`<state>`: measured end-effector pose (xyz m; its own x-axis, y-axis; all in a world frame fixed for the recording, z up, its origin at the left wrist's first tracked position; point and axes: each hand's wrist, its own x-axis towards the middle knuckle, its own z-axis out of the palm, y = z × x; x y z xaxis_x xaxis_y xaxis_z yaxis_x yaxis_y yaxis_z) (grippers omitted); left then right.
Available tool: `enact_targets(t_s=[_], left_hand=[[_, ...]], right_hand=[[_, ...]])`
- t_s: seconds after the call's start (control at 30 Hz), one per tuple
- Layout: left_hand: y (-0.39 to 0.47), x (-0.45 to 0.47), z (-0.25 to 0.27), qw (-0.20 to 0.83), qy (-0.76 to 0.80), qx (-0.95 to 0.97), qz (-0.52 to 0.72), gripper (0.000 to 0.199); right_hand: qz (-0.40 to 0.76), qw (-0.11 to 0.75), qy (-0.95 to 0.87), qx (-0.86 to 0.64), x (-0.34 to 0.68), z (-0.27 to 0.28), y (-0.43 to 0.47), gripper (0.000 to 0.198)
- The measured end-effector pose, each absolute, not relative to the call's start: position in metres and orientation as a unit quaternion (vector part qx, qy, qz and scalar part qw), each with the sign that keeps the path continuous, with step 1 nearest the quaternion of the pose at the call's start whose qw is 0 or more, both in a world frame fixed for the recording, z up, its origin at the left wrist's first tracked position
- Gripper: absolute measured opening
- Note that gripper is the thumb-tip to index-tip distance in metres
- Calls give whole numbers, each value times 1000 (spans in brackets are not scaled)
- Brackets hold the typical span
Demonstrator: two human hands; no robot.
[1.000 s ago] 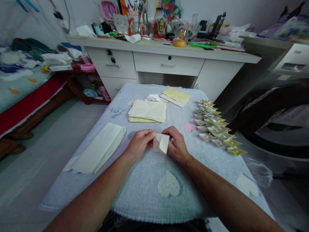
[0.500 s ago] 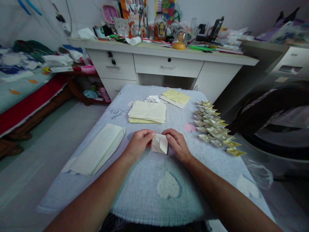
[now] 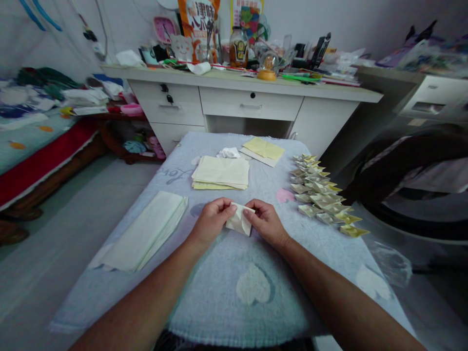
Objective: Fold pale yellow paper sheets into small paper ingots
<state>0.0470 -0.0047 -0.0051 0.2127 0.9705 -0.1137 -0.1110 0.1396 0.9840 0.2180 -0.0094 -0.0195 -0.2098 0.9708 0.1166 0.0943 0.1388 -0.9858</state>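
A small folded piece of cream paper [image 3: 239,223] is held up near the middle of the cloth-covered surface [image 3: 204,287], between the left hand [image 3: 211,219] and the right hand [image 3: 266,222]. The paper is shaped roughly like a square, set slightly aslant, with its pale face turned upward and its upper edge partly covered by the thumbs. Its lower right side is marked by a curving fold or loose flap, behind which a darker edge is shown. Its upper left corner is pinched between the left thumb and fingers; its upper right part is gripped likewise by the right hand, whose thumb is laid on the face. Beyond it, a stack of cream and yellow sheets [image 3: 221,171] is placed, and folded paper boats [image 3: 319,192] are lined up in rows to the right.
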Motion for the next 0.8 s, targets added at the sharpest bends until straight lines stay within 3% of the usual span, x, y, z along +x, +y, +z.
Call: enact_targets(t_s=[0.6, 0.8], left_hand=[[-5, 50, -8, 641, 416, 500, 408, 31], [-4, 51, -9, 624, 427, 490, 434, 37]], right_hand=[[511, 444, -587, -443, 218, -19, -9, 31], [572, 466, -543, -402, 214, -18, -8, 29]])
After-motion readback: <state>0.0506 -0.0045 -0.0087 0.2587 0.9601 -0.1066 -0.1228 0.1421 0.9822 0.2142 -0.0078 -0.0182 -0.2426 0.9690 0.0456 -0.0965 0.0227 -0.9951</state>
